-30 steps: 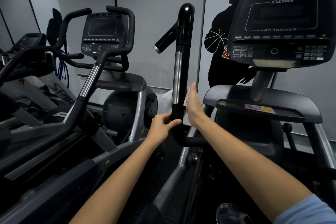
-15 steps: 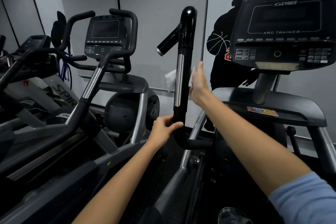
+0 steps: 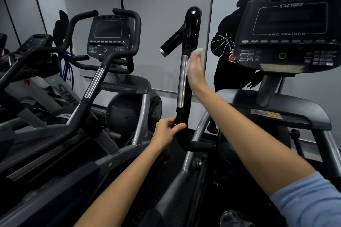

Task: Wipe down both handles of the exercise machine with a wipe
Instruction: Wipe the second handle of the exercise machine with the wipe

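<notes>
A tall black handle point(image 3: 190, 29) with a silver strip point(image 3: 181, 81) rises upright in the middle of the head view. It belongs to the arc trainer on the right. My left hand point(image 3: 167, 131) grips the handle's lower black part, just above its bend. My right hand point(image 3: 196, 72) presses a white wipe point(image 3: 199, 51) against the handle's right side, level with the top of the silver strip. Most of the wipe is hidden behind my palm and the handle. The machine's other handle is out of view.
The arc trainer's console point(image 3: 289, 33) and its dark tray point(image 3: 276, 105) fill the upper right. A second trainer with curved black handlebars point(image 3: 81, 18) and its own console point(image 3: 108, 37) stands at the left. Grey wall panels with a black basketball-player silhouette point(image 3: 230, 64) lie behind.
My right hand has slid the wipe up the handle, from near its lower end to the top of the silver strip. My left hand has kept its grip low on the handle.
</notes>
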`<state>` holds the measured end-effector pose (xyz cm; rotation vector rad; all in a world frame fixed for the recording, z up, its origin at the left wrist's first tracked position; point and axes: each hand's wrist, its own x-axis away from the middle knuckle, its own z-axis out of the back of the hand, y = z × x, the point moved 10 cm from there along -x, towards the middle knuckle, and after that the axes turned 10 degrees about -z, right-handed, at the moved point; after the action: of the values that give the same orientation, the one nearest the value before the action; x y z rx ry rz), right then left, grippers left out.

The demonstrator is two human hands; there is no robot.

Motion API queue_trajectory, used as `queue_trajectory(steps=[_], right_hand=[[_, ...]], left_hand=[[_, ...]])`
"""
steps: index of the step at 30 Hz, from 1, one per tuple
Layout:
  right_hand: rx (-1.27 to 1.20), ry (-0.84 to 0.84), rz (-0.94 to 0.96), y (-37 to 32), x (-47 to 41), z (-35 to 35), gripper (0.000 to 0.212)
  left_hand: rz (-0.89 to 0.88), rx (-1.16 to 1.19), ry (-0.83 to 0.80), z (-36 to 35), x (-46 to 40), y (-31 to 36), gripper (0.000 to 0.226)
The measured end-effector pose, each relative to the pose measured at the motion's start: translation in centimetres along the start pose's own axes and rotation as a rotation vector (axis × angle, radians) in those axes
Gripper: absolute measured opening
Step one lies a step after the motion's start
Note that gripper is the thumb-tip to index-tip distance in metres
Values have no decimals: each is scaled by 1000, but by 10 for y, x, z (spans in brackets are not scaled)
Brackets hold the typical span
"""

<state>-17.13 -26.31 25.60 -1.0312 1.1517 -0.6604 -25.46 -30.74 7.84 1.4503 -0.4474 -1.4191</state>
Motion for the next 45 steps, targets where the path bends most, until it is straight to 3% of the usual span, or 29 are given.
queue_trajectory(steps=[3, 8, 13, 16, 19, 23, 28, 30, 33, 36, 39, 42, 45], right_hand=[[269, 37, 144, 19, 25, -7, 57], [654, 163, 378, -10, 21, -12, 56], [1146, 348, 655, 3, 36, -22, 68], [1417, 322, 717, -8, 23, -34, 60], [1529, 415, 728, -24, 13, -33, 57], [1141, 322, 627, -7, 26, -22, 67], [667, 246, 300, -12, 16, -4, 69], [480, 230, 195, -14, 6, 3, 60], [263, 252, 103, -10, -7, 18, 23], [275, 274, 79, -12, -17, 35, 36], [316, 248, 17, -13, -14, 26, 26], [443, 287, 75, -16, -4, 8, 56], [531, 337, 172, -20, 2, 3, 63]], left_hand=[[-15, -28, 1, 1, 0, 2, 26], [1, 1, 19, 2, 2, 2, 26], [0, -36, 26, 1, 2, 3, 30], [15, -3, 26, 1, 1, 1, 29], [15, 22, 22, 0, 2, 1, 28], [19, -42, 29, -1, 3, 3, 31], [-5, 3, -5, -1, 4, 4, 22], [-23, 14, -14, -2, 5, 8, 21], [-34, -6, -4, -1, 4, 8, 21], [-24, -20, 1, 0, 4, 7, 19], [-50, -9, -14, -1, 5, 10, 20], [-64, -7, -23, -3, 6, 13, 17], [-41, -20, -32, -1, 6, 10, 19]])
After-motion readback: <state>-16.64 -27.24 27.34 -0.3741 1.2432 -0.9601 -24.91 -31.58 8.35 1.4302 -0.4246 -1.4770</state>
